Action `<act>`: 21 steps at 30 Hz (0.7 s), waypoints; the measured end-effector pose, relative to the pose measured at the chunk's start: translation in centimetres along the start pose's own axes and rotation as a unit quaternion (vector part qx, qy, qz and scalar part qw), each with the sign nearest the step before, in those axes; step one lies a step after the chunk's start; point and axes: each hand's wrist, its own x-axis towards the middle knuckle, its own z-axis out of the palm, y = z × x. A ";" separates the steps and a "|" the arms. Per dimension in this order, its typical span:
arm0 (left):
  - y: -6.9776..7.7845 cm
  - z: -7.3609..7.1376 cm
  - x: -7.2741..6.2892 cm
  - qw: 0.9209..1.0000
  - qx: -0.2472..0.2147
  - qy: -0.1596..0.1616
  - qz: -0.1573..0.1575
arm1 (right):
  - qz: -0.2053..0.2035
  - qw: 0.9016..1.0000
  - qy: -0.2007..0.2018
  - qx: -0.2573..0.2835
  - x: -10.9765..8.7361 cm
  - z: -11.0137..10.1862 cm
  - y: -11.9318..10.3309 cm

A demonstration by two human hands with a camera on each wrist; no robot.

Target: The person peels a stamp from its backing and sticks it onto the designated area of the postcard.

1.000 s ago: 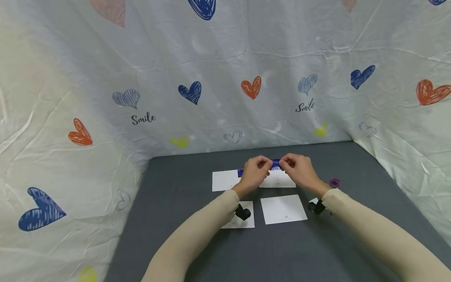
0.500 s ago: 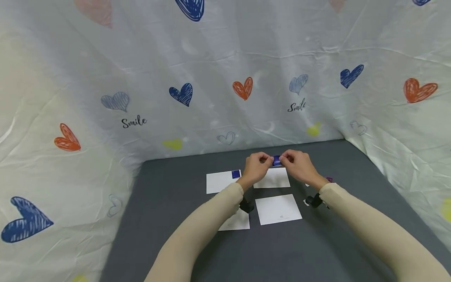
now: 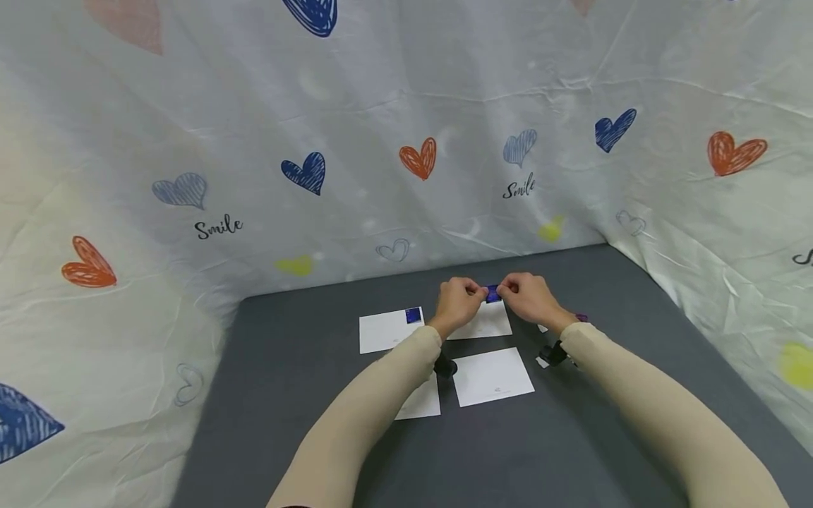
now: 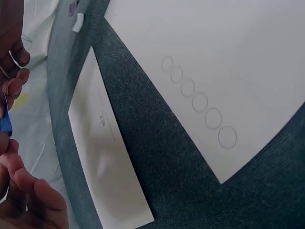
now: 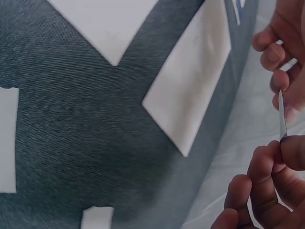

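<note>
A small blue stamp [image 3: 492, 293] is stretched between both hands above the far edge of a white envelope [image 3: 485, 324]. My left hand [image 3: 456, 305] pinches its left side between thumb and fingertips. On the other side, the thumb and fingers of my right hand [image 3: 531, 300] pinch it too. Seen edge-on in the right wrist view, the stamp [image 5: 282, 117] is thin and slightly bent. Left of the hands lies another white envelope [image 3: 381, 331] with a blue square stamp [image 3: 413, 315] in its upper right corner.
Two more white envelopes lie nearer, one [image 3: 494, 377] in full view, the other [image 3: 422, 402] partly behind my left forearm. White paper scraps [image 3: 542, 363] and a purple piece [image 3: 581, 318] lie by my right wrist. A heart-patterned cloth [image 3: 356, 106] hangs behind the table.
The head view has swung right, so the scene shifts left. Both hands keep hold of the stamp; it has come down from beyond the envelope to its far edge.
</note>
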 end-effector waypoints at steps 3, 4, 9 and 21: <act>-0.2 0.4 0.4 1.000 0.025 -0.006 -0.004 | 0.005 1.000 -0.002 0.000 0.1 0.4 0.6; -0.2 0.5 0.6 0.999 0.031 -0.009 -0.005 | 0.007 1.000 -0.003 -0.001 0.1 0.5 0.8; -1.4 1.8 2.2 0.998 0.053 -0.025 -0.023 | 0.020 1.000 -0.011 -0.011 0.4 1.0 1.6; -5.0 5.9 5.8 0.988 0.142 -0.046 -0.032 | 0.052 0.996 -0.052 -0.048 1.1 1.6 2.9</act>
